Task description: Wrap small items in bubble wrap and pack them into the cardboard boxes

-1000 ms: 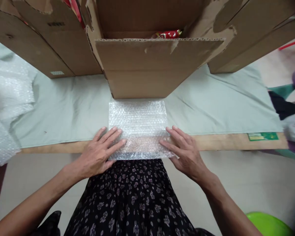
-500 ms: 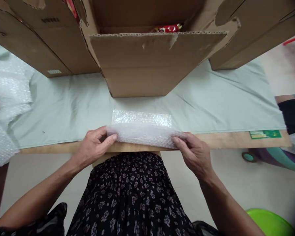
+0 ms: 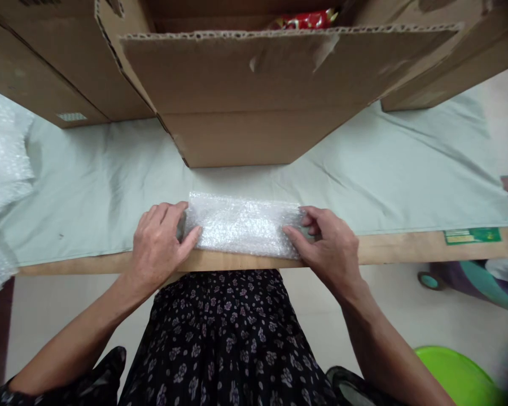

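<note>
A folded piece of clear bubble wrap point(image 3: 243, 225) lies along the table's front edge, with a neat straight far edge. My left hand point(image 3: 161, 234) grips its left end, thumb pressed on top near the front corner and fingertips at the back corner. At the right end, my right hand point(image 3: 325, 237) holds it too, the thumb lying on the wrap and the index finger at the far corner, the other fingers curled. Whatever may lie inside the folds cannot be made out.
Behind the wrap stands an open cardboard box point(image 3: 241, 135) with a red shiny packet point(image 3: 309, 20) inside. More cartons stand left point(image 3: 88, 84) and right point(image 3: 423, 101). Loose bubble wrap point(image 3: 4, 152) hangs at the left. A green card point(image 3: 472, 235) lies on the right edge.
The near flap of the bubble wrap has gone over onto the far strip, so it now lies flatter. Both hands have shifted with it, and their fingers have moved to the far corners.
</note>
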Motion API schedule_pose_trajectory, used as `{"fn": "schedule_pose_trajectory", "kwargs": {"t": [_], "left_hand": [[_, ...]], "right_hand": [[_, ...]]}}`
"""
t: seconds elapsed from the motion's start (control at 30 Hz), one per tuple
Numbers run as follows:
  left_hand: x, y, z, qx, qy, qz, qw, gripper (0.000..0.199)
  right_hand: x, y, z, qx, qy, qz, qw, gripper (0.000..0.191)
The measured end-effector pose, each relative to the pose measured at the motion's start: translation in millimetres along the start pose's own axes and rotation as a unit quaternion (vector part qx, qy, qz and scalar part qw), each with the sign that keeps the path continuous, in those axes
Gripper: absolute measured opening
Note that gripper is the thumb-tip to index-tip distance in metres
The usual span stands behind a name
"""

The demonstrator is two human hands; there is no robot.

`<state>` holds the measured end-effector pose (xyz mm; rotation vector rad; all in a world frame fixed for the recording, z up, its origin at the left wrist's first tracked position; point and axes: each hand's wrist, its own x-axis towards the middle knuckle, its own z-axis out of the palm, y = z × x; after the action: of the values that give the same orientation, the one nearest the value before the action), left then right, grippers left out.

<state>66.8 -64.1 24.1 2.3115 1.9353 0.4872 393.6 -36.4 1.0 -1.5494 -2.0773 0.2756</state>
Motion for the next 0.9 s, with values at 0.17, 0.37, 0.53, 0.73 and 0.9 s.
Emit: {"fn": "schedule_pose_trajectory", "kwargs": {"t": [0.17,0.37,0.53,0.73,0.9], "left_hand": [[4.3,-5.3,-0.2,0.013,-0.024,-0.017,0.999,0.027],[5.2,4.3,-1.3,-0.074,-0.037,-0.044,0.996,0.014],[-1.7,18.0,-16.8,-0.235,-0.049,-0.168,0.956,0.013],[-11.9,14.3,-24.0,-0.377,-0.075,-0.256,0.887,0.041],[-9.2,-4.7,-35.5,-0.391,-0.037,-0.269,0.879,0.02]], "right_hand": [[19.8,5.4,-8.2,-0.05,-0.059,-0.026,0.997,0.051],[26.2,-3.7,2.7,0.008,-0.091,-0.052,0.994,0.02],[16.9,-17.2,-12.6,0.152,-0.078,0.048,0.984,0.014],[27.2,-27.2,-16.5,0.198,-0.045,0.07,0.977,0.025],[29.4,-42.2,-13.4,0.232,-0.179,0.021,0.956,0.017]]}}
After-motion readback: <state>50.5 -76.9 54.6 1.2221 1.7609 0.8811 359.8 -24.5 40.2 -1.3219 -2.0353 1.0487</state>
